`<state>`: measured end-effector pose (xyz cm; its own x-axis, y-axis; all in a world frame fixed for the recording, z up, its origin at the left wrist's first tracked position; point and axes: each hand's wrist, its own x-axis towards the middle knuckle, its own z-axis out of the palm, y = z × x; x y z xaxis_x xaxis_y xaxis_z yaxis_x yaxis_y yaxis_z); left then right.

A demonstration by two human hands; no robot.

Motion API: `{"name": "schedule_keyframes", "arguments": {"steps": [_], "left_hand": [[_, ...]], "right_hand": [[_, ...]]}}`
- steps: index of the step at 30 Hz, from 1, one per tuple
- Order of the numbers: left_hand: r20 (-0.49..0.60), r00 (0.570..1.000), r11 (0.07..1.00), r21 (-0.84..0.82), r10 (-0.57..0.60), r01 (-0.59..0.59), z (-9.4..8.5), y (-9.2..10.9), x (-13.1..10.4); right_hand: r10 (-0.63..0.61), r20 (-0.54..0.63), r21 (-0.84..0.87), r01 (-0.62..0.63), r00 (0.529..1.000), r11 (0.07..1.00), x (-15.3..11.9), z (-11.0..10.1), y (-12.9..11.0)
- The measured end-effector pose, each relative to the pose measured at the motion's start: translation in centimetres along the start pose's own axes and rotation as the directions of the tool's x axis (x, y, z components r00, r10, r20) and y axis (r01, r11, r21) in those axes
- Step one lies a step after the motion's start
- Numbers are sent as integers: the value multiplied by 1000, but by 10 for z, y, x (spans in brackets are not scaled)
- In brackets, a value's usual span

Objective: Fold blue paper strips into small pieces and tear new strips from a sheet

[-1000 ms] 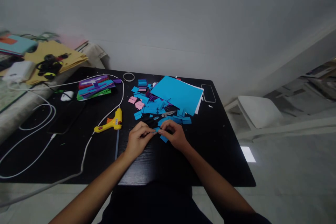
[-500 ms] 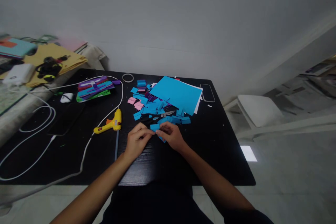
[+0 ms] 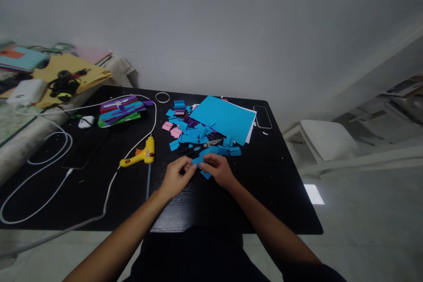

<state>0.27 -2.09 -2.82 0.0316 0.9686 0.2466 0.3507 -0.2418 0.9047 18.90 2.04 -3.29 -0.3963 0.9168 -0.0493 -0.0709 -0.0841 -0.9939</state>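
Observation:
Between my two hands is a small piece of blue paper (image 3: 197,161), pinched from both sides near the front of the black table. My left hand (image 3: 177,177) grips its left end with thumb and fingers. At its right end, my right hand (image 3: 218,169) closes on it, the fingers partly hiding it. Another blue paper piece (image 3: 206,174) lies just below, beside my right hand. Right beyond the hands are scissors (image 3: 211,143), their blades pointing right, among a heap of cut blue paper pieces (image 3: 193,134). Two pink paper pieces (image 3: 176,132) lie left of the heap.
A yellow glue gun (image 3: 140,157) lies to the left, its white cord (image 3: 110,189) running across the black table (image 3: 257,202). Blue sheets (image 3: 228,116) and a phone-shaped case (image 3: 262,117) lie at the back right. Colored paper strips (image 3: 120,112) are stacked at back left.
My left hand's fingers have curled in and shifted slightly right, and the blue paper between my hands now shows less flat and more tilted. The view has moved slightly.

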Motion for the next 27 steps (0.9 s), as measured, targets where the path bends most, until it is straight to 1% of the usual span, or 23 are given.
{"name": "schedule_keyframes", "arguments": {"steps": [4,6,8,9,11,14,17,19,21,24,27], "left_hand": [[13,1000,1000,18,10,-10,0,2,1],[21,1000,1000,28,13,-14,0,4,1],[19,1000,999,38,12,-12,-1,5,0],[15,1000,999,41,9,-9,-2,5,0],[7,1000,999,44,-2,2,-3,6,1],[-4,1000,999,41,-18,18,-4,6,2],[-8,1000,999,36,-26,26,-2,5,2],[-4,1000,999,34,-30,31,0,4,2],[2,999,999,32,-35,35,1,1,1],[5,999,999,35,-38,37,3,-4,-1],[21,999,998,54,-31,29,3,-8,-1]], "right_hand": [[-12,-16,-52,11,1000,999,0,-1,3],[-54,-48,-112,48,997,993,-1,-1,3],[-118,-83,-207,99,990,973,-2,-3,1],[-148,-91,-264,119,985,957,-3,-5,0],[-177,-62,-381,141,982,914,-7,-11,-5],[-162,30,-553,152,986,819,-16,-20,-10],[-127,63,-670,136,990,730,-27,-22,-12],[-98,65,-694,115,993,710,-31,-21,-12],[-72,67,-690,98,995,717,-33,-19,-14],[-62,70,-655,92,996,750,-30,-19,-18],[-84,15,-604,76,996,793,-26,-22,-21]]}}
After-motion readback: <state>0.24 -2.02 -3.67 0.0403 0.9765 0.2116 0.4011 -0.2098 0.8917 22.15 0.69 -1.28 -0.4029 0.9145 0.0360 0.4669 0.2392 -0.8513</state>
